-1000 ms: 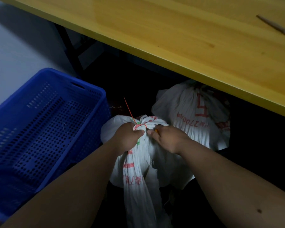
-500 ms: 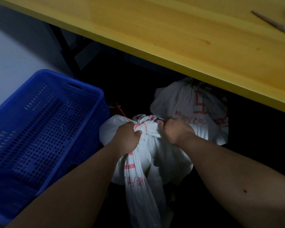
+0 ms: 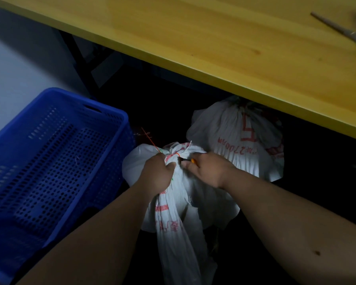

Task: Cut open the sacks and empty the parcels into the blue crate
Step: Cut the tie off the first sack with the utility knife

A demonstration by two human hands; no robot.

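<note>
The left hand (image 3: 156,173) clenches the gathered neck of the near sack (image 3: 173,202), its fingers curled round the cloth below a red tie (image 3: 174,154). The right hand (image 3: 209,171) pinches a small cutter (image 3: 186,160), tip at the tie. The crate (image 3: 111,112) stands just left; a second sack (image 3: 234,136) lies under the table (image 3: 214,48).

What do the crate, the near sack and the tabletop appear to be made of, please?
Crate: blue moulded plastic, its walls and floor perforated. Near sack: white, probably woven plastic, creased with frayed threads. Tabletop: glossy varnished wood, grain and a knot visible.
</note>
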